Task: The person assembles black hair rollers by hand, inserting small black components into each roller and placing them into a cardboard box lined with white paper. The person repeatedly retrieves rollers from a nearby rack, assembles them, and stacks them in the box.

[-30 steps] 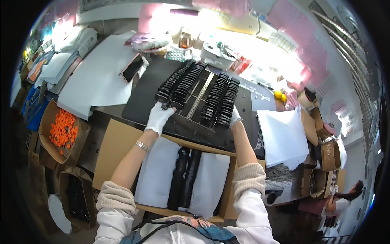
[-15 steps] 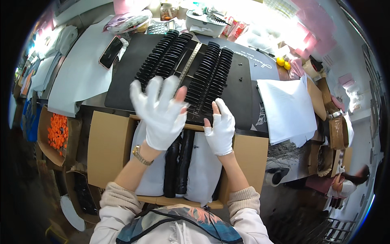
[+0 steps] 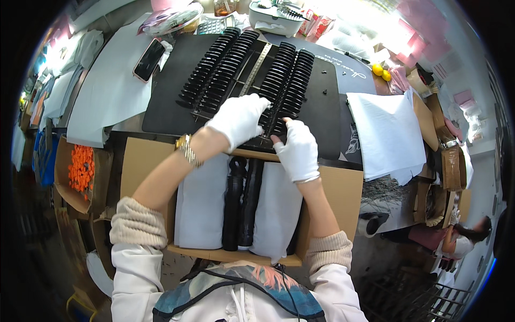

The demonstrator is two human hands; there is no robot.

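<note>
Several long rows of glossy black curved pieces (image 3: pixel 214 67) stand close together on a metal rack on a black mat, in two pairs. My left hand (image 3: pixel 240 121), in a white glove with bare fingertips, reaches over the near end of the right pair of rows (image 3: pixel 289 75). Its fingers bend against the left side. My right hand (image 3: pixel 298 151), gloved the same way, has thumb and forefinger at the near right end of that pair. Both hands close about this end, and the exact contact is partly hidden. A pale ruler-like strip (image 3: pixel 256 70) runs between the pairs.
Before me an open cardboard box (image 3: pixel 333 206) holds white sheets and long black wrapped rows (image 3: pixel 242 204). White paper (image 3: pixel 383 134) lies right, a phone (image 3: pixel 149 60) left. Small screws (image 3: pixel 325 92) dot the black mat (image 3: pixel 161 107). Orange pieces (image 3: pixel 81 169) fill a left box. A person (image 3: pixel 461 239) is far right.
My left hand has come down from its raised, spread pose and moved right to the near end of the right pair of rows. My right hand stays near that end. The view has shifted slightly.
</note>
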